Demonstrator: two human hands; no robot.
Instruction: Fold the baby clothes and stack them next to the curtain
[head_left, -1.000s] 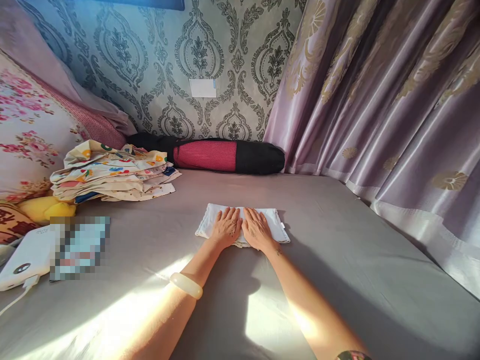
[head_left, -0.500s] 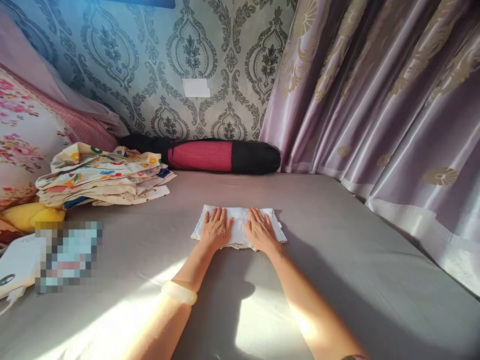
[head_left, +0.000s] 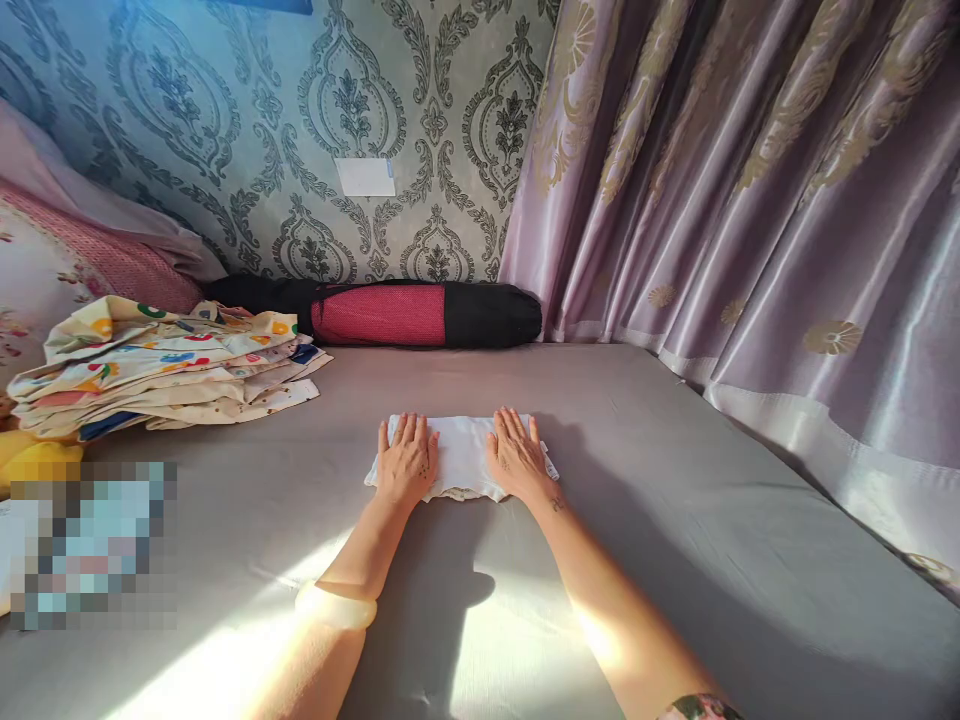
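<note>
A folded white cloth, perhaps a garment, lies flat on the grey bed sheet. My left hand rests palm down on its left end, fingers stretched forward. On the right end lies my right hand, also flat with the fingers extended. Between the hands the middle of the cloth shows, and its near edge is slightly wavy with a beige layer peeping out. A pale bangle circles my left forearm. The cloth's underside is hidden.
To the left sits a pile of patterned fabric. A black and red rolled bag lies along the wall. A blurred-out light blue item is at the left, near a yellow cushion-like thing. Purple curtains hang at the right.
My hands have moved a little farther apart on the cloth, the left one toward its left end. The view has turned slightly right, shifting the surroundings leftward.
</note>
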